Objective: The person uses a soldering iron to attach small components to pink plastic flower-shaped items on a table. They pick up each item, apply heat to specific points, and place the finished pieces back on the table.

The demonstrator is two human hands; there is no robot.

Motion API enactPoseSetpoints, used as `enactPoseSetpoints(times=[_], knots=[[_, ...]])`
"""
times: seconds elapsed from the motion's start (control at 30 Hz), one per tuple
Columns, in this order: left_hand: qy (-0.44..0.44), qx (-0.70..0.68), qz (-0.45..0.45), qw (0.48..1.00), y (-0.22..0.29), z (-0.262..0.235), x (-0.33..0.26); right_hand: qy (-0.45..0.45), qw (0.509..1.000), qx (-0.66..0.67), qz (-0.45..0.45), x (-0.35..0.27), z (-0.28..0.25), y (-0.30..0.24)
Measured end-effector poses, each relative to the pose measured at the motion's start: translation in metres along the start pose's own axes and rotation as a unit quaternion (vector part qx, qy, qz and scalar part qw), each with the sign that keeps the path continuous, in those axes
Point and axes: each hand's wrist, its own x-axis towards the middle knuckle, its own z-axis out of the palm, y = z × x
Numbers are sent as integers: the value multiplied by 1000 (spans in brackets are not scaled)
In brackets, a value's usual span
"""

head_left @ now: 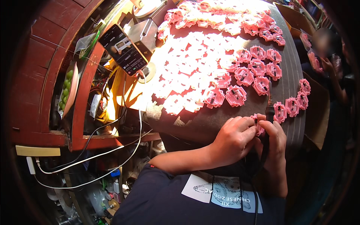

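Pinching a pink part [259, 129], left fingers [245, 127] seemingly closed.

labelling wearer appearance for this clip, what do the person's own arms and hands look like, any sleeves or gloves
Both hands are bare: no gloves, rings or watch show on the left hand or the right hand. The forearms are uncovered too. The left arm's dark navy short sleeve ends near the elbow, with a tiny red mark at its hem. The right arm's sleeve edge is not clearly seen. The shirt front has a white and pale blue printed patch.
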Motion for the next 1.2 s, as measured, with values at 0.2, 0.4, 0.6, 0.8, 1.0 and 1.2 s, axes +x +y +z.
enactPoseSetpoints(times=[0.2,0.4,0.6,0.8,1.0,1.2], knots=[[-5,0,-4,1000,0,0,-1,-8,1000,-5,4,0,-1,-1],[-7,-3,-5,1000,0,0,-1,-14,1000,-4,13,-2,-1,-1],[0,2,6,1000,-1,0,-1,-10,1000,-6,7,-1,0,0],[31,29,8,999,9,-23,11,4,1000,-20,0,-1,1,-1],[31,247,-22,968,-14,-43,22,36,998,-55,8,4,-1,2],[-3,299,-18,954,-26,-38,20,61,988,-135,42,4,-8,16]])
